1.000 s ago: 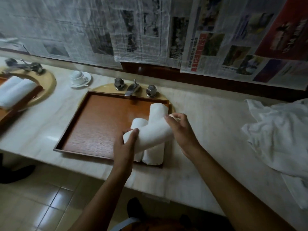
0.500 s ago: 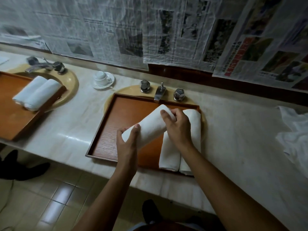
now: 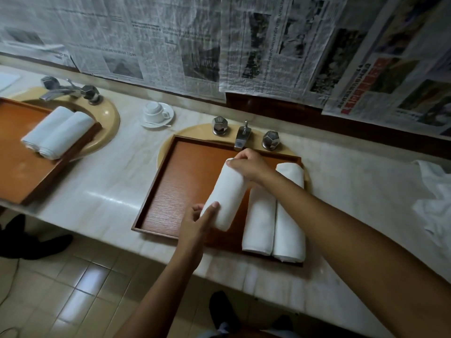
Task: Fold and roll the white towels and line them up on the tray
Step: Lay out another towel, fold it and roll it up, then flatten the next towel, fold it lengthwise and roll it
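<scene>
Holding a rolled towel by both ends, the person has it over the tray in the middle of the frame. The left hand grips the near end, thumb laid along the roll. The right hand has its fingers curled over the far end, close to the faucet. The roll's long axis runs from lower centre up toward the faucet, nearly in line with the two rolled towels lying side by side to its right, the middle one and the outer one. It sits just beside the middle one, with a thin wedge of bare tray showing between them at the near end. Whether it rests on the tray or hangs just above it, I cannot tell.

To my eye the move left is a small shift rightward and a pull toward the near rim, since the two laid rolls reach that rim and this one stops short of it. Left of the roll the tray floor lies bare and wide. The right forearm crosses over the laid pair, so drawing it back calls for care. Loose towels wait on the counter at the right edge.
</scene>
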The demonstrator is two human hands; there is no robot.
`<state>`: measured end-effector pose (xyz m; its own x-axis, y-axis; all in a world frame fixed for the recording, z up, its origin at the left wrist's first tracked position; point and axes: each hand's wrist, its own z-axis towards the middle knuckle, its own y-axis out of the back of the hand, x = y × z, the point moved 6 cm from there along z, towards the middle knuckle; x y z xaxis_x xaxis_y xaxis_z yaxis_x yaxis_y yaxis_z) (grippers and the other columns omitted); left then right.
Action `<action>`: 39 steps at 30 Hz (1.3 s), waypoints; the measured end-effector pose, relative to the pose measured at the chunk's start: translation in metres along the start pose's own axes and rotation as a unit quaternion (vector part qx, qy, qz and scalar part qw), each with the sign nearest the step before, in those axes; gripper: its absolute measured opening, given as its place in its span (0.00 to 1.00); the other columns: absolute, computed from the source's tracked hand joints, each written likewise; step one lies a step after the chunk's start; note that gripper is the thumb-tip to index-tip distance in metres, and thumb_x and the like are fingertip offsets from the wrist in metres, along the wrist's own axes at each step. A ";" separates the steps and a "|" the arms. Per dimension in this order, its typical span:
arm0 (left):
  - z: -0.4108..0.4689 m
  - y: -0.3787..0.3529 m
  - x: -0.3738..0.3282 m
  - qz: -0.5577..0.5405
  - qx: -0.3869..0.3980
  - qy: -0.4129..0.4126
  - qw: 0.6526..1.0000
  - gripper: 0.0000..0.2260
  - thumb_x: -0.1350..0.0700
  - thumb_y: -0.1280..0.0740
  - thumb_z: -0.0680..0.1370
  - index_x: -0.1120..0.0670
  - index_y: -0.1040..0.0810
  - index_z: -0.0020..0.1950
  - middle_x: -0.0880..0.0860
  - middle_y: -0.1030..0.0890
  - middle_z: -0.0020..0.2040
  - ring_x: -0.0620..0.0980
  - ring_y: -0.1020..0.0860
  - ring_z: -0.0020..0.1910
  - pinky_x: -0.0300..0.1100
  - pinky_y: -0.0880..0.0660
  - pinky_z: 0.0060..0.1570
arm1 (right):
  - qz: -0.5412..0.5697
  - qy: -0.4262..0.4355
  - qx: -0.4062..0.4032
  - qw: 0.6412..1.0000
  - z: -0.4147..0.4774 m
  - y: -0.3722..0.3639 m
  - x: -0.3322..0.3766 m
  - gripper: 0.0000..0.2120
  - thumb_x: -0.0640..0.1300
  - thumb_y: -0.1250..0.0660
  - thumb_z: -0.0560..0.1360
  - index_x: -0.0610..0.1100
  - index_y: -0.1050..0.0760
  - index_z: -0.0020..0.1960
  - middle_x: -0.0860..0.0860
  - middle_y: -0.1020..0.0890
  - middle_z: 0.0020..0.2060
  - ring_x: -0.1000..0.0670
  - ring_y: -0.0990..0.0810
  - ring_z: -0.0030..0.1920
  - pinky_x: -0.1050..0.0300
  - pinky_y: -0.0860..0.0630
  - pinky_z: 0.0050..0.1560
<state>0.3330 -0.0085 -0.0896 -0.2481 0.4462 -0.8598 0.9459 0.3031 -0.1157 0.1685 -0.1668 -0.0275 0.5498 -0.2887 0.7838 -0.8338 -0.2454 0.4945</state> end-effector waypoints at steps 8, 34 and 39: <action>0.008 0.000 0.012 0.253 0.048 0.038 0.966 0.11 0.46 0.32 0.79 0.50 0.28 0.56 0.54 0.19 0.53 0.53 0.19 0.50 0.51 0.22 0.46 | -0.231 0.031 0.110 0.966 0.020 -0.048 -0.021 0.17 0.58 0.33 0.78 0.45 0.28 0.56 0.50 0.23 0.48 0.50 0.26 0.45 0.55 0.32 0.39; 0.048 -0.038 -0.009 0.388 0.294 0.037 0.873 0.49 0.54 0.18 0.70 0.36 0.46 0.81 0.57 0.18 0.60 0.58 0.16 0.55 0.55 0.16 0.51 | -0.128 -0.167 -0.090 0.973 -0.128 0.037 -0.190 0.38 0.63 0.38 0.80 0.62 0.56 0.82 0.41 0.34 0.74 0.38 0.28 0.70 0.40 0.29 0.70; 0.043 -0.036 -0.009 0.353 0.314 0.054 0.880 0.45 0.56 0.20 0.73 0.38 0.43 0.80 0.56 0.19 0.63 0.57 0.17 0.58 0.55 0.16 0.53 | -0.116 -0.153 -0.091 0.977 -0.127 0.040 -0.189 0.38 0.63 0.37 0.79 0.62 0.53 0.82 0.41 0.34 0.75 0.38 0.28 0.71 0.41 0.29 0.70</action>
<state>0.3097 -0.0594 -0.0989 0.4605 0.4250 -0.7793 0.7933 -0.5910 0.1465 0.0255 -0.0042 -0.1081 0.6914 -0.5142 0.5075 -0.6644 -0.1767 0.7262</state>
